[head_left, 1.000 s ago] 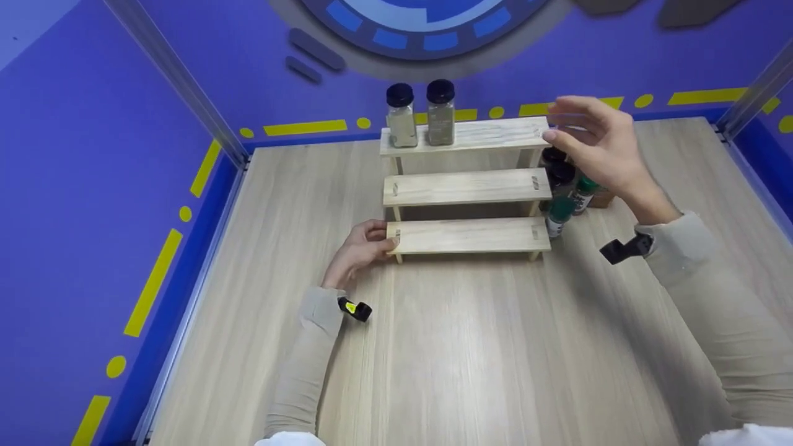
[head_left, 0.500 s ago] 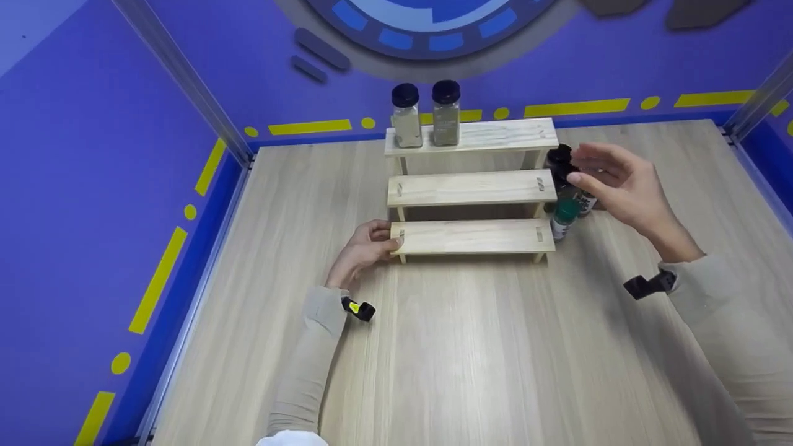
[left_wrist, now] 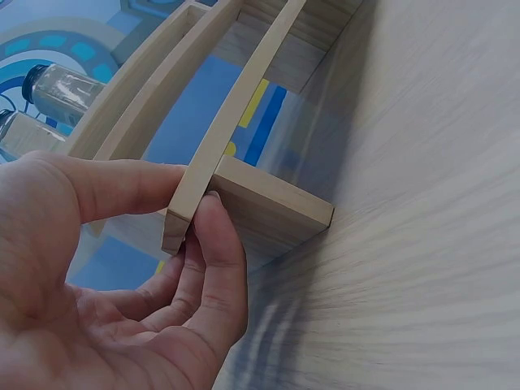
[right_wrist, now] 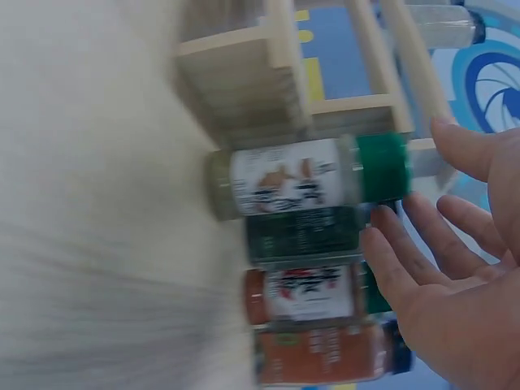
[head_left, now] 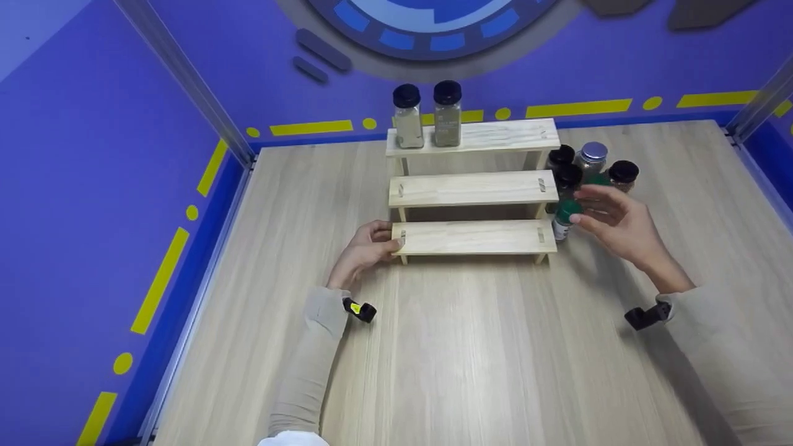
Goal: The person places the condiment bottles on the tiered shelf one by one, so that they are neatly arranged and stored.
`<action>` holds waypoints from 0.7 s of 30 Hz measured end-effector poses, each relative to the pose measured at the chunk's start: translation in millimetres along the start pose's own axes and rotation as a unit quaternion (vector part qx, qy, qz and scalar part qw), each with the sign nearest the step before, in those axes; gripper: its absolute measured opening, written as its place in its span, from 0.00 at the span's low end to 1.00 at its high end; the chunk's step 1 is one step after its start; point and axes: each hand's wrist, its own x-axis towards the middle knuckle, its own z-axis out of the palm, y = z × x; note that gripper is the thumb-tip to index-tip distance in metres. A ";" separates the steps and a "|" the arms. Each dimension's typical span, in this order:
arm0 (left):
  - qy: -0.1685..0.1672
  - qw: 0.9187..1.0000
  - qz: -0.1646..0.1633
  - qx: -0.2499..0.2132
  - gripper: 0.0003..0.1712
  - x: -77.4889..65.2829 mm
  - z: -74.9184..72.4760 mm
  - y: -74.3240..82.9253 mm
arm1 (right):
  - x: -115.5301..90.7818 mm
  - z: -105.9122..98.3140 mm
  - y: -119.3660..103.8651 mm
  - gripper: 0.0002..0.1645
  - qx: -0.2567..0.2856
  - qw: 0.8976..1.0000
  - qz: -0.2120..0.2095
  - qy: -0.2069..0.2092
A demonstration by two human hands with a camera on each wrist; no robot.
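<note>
A three-tier wooden shelf rack [head_left: 474, 238] stands on the table. My left hand [head_left: 365, 251] pinches the left end of its lowest board, thumb on one face and fingers on the other, as the left wrist view shows. Two black-capped spice jars, one pale [head_left: 409, 127] and one darker [head_left: 447, 124], stand on the top board. At the rack's right side is a green-capped spice jar [right_wrist: 284, 176]. My right hand [head_left: 629, 235] is beside its cap with thumb and fingers spread; whether a fingertip touches it I cannot tell.
Several more spice jars are grouped right of the rack, among them a silver-capped jar [head_left: 593, 155] and a black-capped one [head_left: 622, 173]. My right hand partly hides another green cap. Behind stands a blue wall [head_left: 669, 62] with yellow markings.
My right hand has come down from the top board's right end to the front green-capped jar, uncovering the jars behind. My left hand keeps its grip on the lowest board.
</note>
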 end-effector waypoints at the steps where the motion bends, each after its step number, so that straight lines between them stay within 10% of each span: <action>1: 0.001 1.000 0.000 0.001 0.26 -0.4 -0.1 0.2 | -1.6 0.9 4.0 0.34 0.001 1.000 0.006 -0.004; 21: 0.004 1.000 -0.002 0.014 0.28 -2.3 -0.7 1.5 | -2.5 9.8 23.9 0.32 -0.017 0.998 0.055 -0.015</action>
